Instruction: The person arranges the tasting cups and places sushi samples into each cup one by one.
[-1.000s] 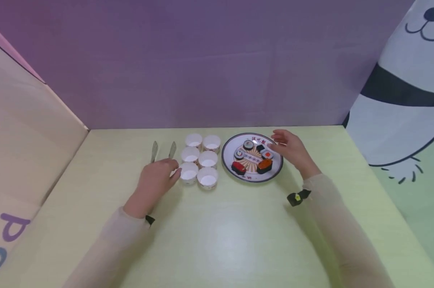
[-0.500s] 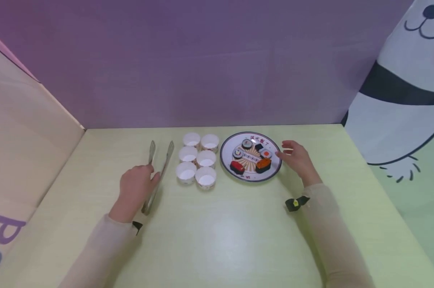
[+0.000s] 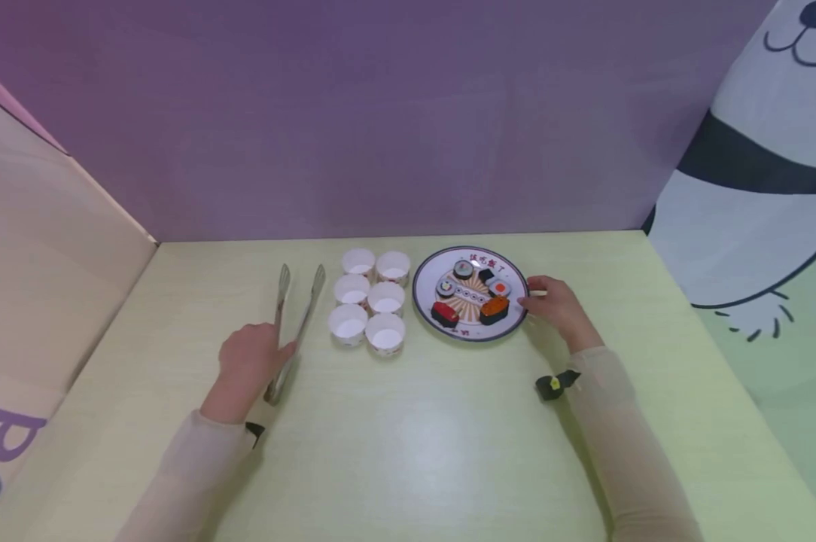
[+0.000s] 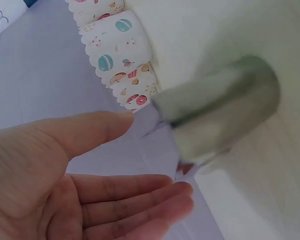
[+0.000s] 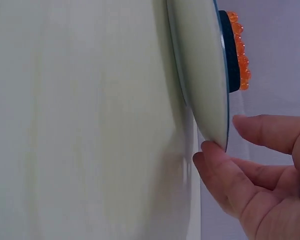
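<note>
Metal tongs point(image 3: 304, 327) lie spread on the table at the left, a blurred curved end near the camera in the left wrist view. My left hand point(image 3: 251, 369) is beside them, its fingers and thumb extended with a gap between, partly hiding one arm. A white plate point(image 3: 427, 272) with a dark rim bears several sushi pieces, including orange roe sushi point(image 3: 494, 310), red-topped sushi point(image 3: 444, 315) and a round roll point(image 3: 463, 269). At the plate's right edge, fingertips of my right hand point(image 3: 558, 310) touch the rim's underside; the thumb point(image 5: 262, 129) looks slightly apart from it.
Several white paper cups point(image 3: 385, 333) with printed sides stand in two columns between the tongs and the plate. A purple backdrop point(image 3: 408, 120) rises behind the table point(image 3: 415, 452). Printed panels border both sides, with a panda figure point(image 3: 753, 165) at the right.
My left hand has moved left and nearer, from beside the cups to the tongs. The right hand has drawn back from above the plate, then come to its right rim.
</note>
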{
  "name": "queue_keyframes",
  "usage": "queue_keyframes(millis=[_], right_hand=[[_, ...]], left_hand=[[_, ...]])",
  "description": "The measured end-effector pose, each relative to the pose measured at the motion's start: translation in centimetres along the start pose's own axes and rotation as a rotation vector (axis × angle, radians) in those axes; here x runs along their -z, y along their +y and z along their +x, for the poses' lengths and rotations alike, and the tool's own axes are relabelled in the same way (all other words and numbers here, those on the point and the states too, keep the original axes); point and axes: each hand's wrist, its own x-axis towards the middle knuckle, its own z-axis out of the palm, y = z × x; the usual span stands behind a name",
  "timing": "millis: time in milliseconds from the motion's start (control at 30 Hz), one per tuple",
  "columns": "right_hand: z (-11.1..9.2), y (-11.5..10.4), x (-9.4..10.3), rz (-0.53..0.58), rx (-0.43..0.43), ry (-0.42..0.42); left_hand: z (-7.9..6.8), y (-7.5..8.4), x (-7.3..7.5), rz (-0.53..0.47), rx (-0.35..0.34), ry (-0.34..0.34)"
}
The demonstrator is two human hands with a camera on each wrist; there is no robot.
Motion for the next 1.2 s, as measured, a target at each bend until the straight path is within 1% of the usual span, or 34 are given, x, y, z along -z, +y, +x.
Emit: queue_keyframes(millis=[67,200,400,533,700,867,1200], right_hand=[[0.1,0.1,-0.1,0.002,0.012,-0.004],[0.1,0.4,-0.1,-0.013,0.027,-0.005],[0.1,0.5,-0.1,-0.001,0.016,-0.012],[0.0,0.3,-0.1,0.012,0.013,-0.012],[0.1,0.3,-0.1,0.013,0.031,-0.012],[0.1,0.3,0.0,0.007,0.031,-0.017],[0.1,0.5,0.1,0.020,0.019,-0.030]], left_hand=[[0.0,-0.1,-0.1,-0.010,0.012,-0.020],[0.1,-0.3,-0.5,-0.013,0.022,-0.040],[0.3,-0.6,-1.2,-0.027,0.045,-0.075],[0.3,-0.5,-1.3,-0.044,0.057,-0.094],[0.3,-0.5,-1.4,-0.072,0.067,-0.114],[0.5,-0.8,-1.5,-0.078,0.064,-0.107],[0.8,-1.8,-1.7,-0.048,0.005,-0.057]])
